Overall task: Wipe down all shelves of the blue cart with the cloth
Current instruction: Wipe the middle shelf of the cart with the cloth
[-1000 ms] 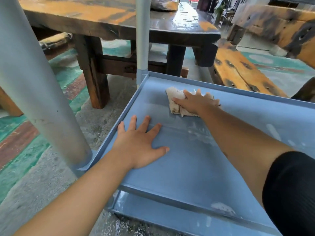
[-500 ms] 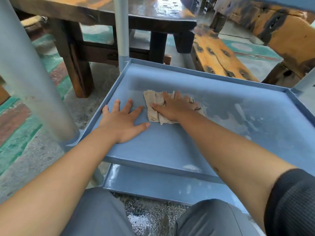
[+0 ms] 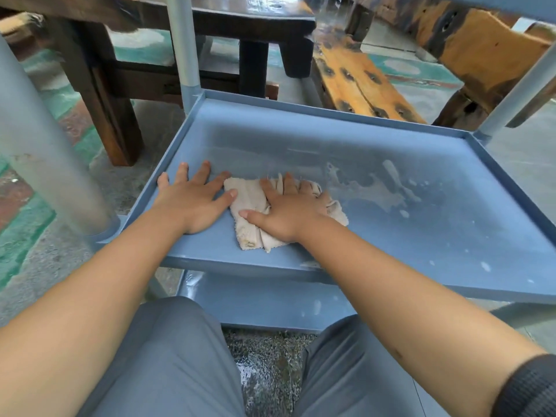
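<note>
The right hand (image 3: 288, 212) presses flat on the cloth (image 3: 252, 212) (crumpled, pale) on the cart's shelf (image 3: 451, 236), left hand (image 3: 192, 203) splayed just beside it.

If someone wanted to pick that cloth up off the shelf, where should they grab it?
Probably the near-left corner of the cloth, from the person's side: it lies flat and uncovered, while the right hand presses the rest onto the shelf.

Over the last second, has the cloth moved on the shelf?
Yes. The cloth, under the right hand, has come from near the shelf's far left corner post toward the near rim, and now touches the left hand.
</note>
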The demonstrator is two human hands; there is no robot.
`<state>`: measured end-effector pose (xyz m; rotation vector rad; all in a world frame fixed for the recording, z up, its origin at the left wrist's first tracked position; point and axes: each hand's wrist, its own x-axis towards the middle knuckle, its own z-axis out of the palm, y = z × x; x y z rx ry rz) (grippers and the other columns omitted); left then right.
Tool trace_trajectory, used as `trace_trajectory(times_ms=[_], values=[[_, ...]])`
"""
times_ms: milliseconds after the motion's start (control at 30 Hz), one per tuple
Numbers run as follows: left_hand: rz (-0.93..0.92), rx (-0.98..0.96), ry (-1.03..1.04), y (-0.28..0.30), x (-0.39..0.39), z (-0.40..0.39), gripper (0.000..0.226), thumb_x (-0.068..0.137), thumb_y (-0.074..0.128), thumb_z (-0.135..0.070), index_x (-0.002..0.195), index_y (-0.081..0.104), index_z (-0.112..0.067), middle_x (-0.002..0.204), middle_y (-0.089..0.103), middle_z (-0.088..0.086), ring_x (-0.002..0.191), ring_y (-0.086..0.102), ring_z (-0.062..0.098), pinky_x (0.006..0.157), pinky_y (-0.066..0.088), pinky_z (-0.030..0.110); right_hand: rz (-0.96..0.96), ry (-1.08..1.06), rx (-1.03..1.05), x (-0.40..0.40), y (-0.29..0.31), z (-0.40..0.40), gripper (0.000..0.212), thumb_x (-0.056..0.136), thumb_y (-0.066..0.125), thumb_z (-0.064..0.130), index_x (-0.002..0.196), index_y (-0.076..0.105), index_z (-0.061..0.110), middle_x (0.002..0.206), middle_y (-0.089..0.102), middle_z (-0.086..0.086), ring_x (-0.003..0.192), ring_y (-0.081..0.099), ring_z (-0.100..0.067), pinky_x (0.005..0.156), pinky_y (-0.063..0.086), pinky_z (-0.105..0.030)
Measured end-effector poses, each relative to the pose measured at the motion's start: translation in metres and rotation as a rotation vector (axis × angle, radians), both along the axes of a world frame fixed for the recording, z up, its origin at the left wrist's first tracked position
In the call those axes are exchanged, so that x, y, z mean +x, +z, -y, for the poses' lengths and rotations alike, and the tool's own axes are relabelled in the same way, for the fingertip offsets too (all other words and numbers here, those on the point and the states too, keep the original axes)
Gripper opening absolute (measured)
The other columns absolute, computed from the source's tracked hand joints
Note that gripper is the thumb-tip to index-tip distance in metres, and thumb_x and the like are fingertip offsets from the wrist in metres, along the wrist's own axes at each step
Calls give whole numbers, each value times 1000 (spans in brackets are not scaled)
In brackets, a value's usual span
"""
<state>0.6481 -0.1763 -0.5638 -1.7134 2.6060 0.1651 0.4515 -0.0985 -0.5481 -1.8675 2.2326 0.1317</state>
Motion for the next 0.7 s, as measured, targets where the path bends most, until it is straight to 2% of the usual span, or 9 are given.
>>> trace_trajectory(times_ms=[133,400,567,700], values=[[29,-9,-7,1,1,-3,82,73,-12,-83,147,2,-52,163,0,-8,147,0,32,112,5,62,-14,74,-12,-4,0,-22,100,61,14,97,149,1,53,166,-5,1,150,-1,-35,107,4,-72],[46,-22,-27,3,2,-3,91,65,-16,-88,146,4,-51,163,1,-7,147,1,33,110,8,63,6,232,6,-26,7,-55,88,65,13,91,146,-1,60,166,-5,5,151,-4,-27,113,0,-64],[64,-4,-29,3,4,-6,90,66,-10,-90,146,1,-51,163,-1,-7,147,1,33,110,9,62,34,266,57,-36,16,-80,69,86,25,74,149,5,54,166,-4,6,151,-5,-22,115,-1,-61],[83,16,-25,4,5,-9,93,64,-9,-93,146,-2,-51,163,-4,-8,147,0,33,111,9,62,64,292,83,-48,21,-102,71,85,24,67,152,9,48,165,-2,9,151,-1,-17,118,3,-54]])
